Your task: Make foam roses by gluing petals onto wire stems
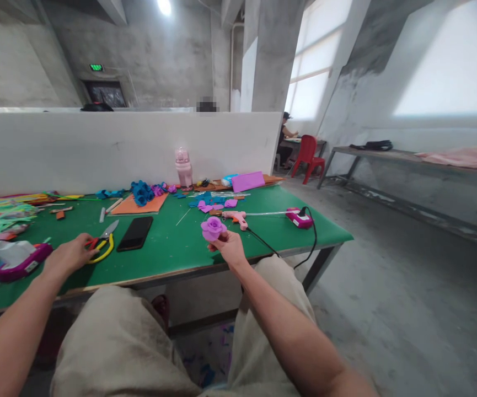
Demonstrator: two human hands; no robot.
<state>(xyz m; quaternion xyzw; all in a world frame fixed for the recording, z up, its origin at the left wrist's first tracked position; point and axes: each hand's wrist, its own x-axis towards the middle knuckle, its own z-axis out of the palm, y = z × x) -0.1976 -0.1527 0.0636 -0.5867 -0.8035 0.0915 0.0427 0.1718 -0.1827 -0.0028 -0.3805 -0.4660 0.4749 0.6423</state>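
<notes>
Table: green work surface (pixel 167 248) fills the left and middle of the frame, littered with coloured foam scraps and strips.
Phone: black slab (pixel 135 233) lies flat left of centre, just beside the scissors.
Glue gun: pink one (pixel 238 218) rests just above the rose in the frame, its cord trailing to the table's right edge.
Scissors: yellow-handled pair (pixel 102 243) lies near the front edge, blades pointing up-frame.
Left hand: left hand (pixel 69 255) rests palm down, fingers curled onto the scissor handles, touching rather than lifting.
Right hand: right hand (pixel 230 246) is closed in a pinch under the rose, at frame centre.
Rose: purple foam rose (pixel 213 227) is held upright above the table's front edge.
Handling: likely very light, soft and springy; petals probably glued, so crushable and apt to peel.
Hold: best taken at the base beneath the petals, as the fingers do here.
</notes>
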